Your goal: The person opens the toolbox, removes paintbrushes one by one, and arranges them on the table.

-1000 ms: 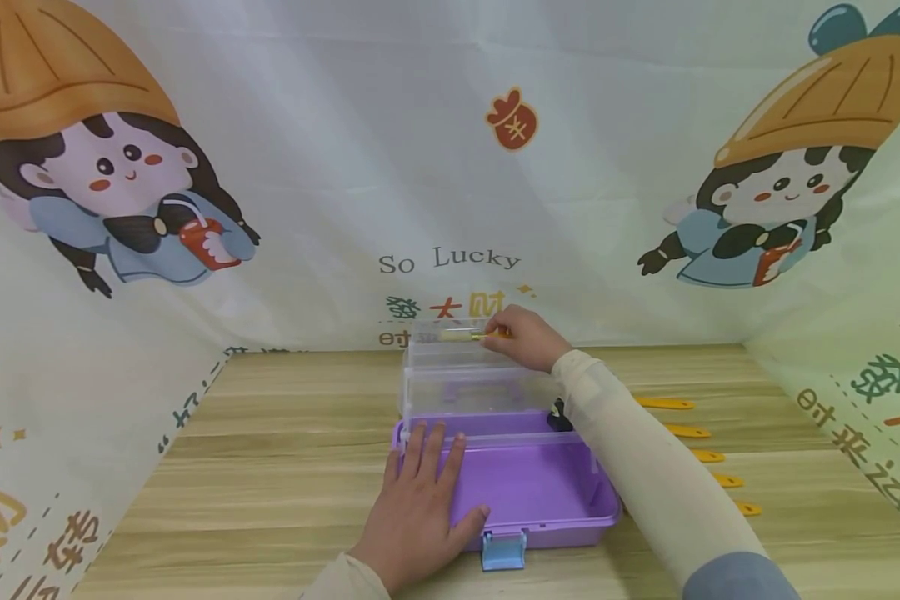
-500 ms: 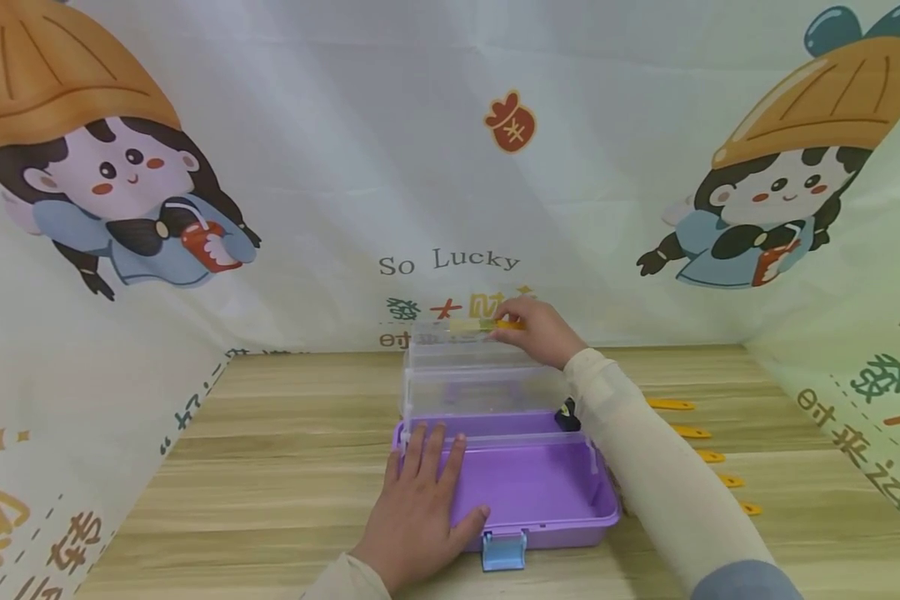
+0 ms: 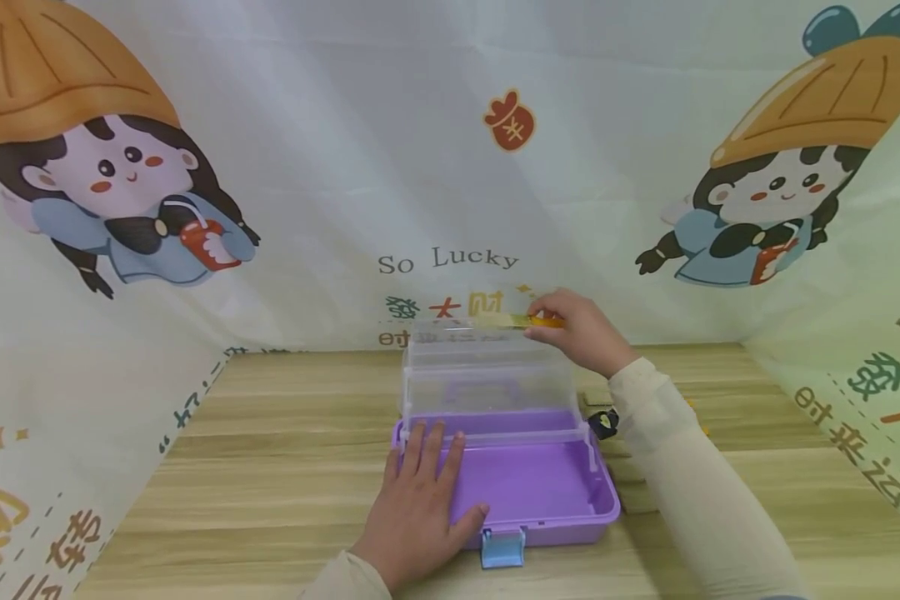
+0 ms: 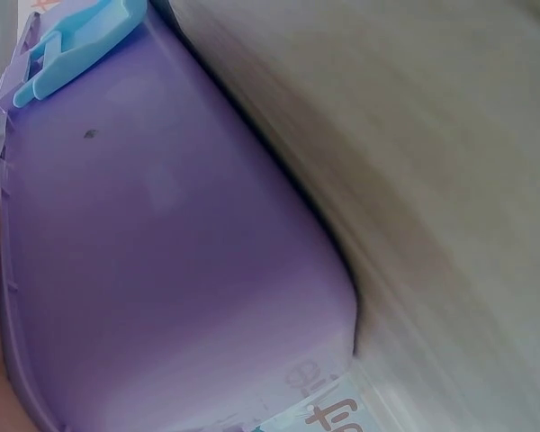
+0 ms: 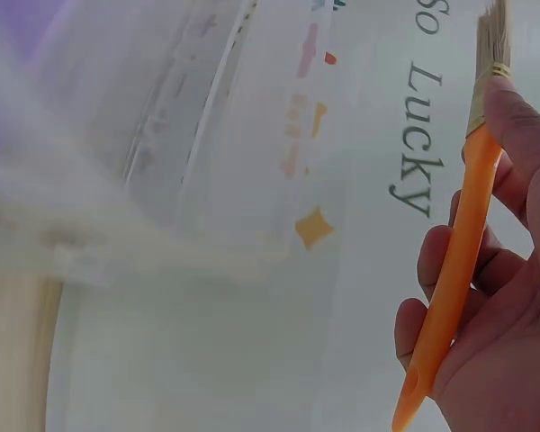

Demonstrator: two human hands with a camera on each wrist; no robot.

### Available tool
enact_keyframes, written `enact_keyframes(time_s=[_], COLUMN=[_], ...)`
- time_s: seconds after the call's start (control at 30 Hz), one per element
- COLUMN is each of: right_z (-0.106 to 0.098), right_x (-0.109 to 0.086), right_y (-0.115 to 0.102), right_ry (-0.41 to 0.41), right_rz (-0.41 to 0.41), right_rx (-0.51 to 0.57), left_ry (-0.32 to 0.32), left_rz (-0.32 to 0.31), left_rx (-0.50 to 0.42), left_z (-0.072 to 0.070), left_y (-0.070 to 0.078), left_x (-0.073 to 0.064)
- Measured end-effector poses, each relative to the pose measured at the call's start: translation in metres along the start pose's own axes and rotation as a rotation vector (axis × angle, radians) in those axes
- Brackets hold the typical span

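In the head view, a purple box [image 3: 570,535] with a light blue latch [image 3: 503,548] stands with its clear lid [image 3: 495,390] raised at the back. My left hand [image 3: 423,504] rests on the box's left rim, fingers spread over it. The left wrist view shows mostly the box's purple outer wall [image 4: 171,198]. With my right hand [image 3: 581,333] I grip a paintbrush [image 5: 454,261] by its orange handle, thumb on the ferrule. Its pale bristles [image 3: 495,320] point left and overlap the top of the raised lid in the head view.
Right of the box lies a small black object [image 3: 603,423]. Beyond my right sleeve [image 3: 690,475], bits of orange handles [image 3: 701,421] show on the wooden table [image 3: 270,467], the rest hidden. A printed white cloth [image 3: 435,167] hangs behind and at both sides.
My right hand has moved to the right and slightly up with the paintbrush, from over the lid to its right edge. The sleeve now covers more orange handles. The left hand stays put.
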State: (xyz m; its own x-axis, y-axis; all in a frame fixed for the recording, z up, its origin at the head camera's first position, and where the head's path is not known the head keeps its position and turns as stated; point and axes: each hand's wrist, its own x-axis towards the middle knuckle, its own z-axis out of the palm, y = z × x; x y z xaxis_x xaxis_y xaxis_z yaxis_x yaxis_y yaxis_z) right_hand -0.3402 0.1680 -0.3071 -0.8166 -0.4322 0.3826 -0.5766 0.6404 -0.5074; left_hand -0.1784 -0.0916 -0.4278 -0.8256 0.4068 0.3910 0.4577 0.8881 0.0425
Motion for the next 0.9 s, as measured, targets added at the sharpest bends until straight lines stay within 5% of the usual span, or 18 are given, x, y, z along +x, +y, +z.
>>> enact_keyframes(time_s=[0.4,0.9], right_z=[-0.021,-0.034], right_x=[-0.059,-0.167], right_y=[0.015,0.055], right_ry=[-0.012,-0.062], right_rz=[0.017,0.100], right_rx=[-0.071,-0.180], left_ry=[-0.015,-0.024], left_rz=[-0.003,0.006], left_rx=[-0.001,0.016], left_z=[-0.002,0.000], left_y=[0.000,0.000], left_x=[0.001,0.002])
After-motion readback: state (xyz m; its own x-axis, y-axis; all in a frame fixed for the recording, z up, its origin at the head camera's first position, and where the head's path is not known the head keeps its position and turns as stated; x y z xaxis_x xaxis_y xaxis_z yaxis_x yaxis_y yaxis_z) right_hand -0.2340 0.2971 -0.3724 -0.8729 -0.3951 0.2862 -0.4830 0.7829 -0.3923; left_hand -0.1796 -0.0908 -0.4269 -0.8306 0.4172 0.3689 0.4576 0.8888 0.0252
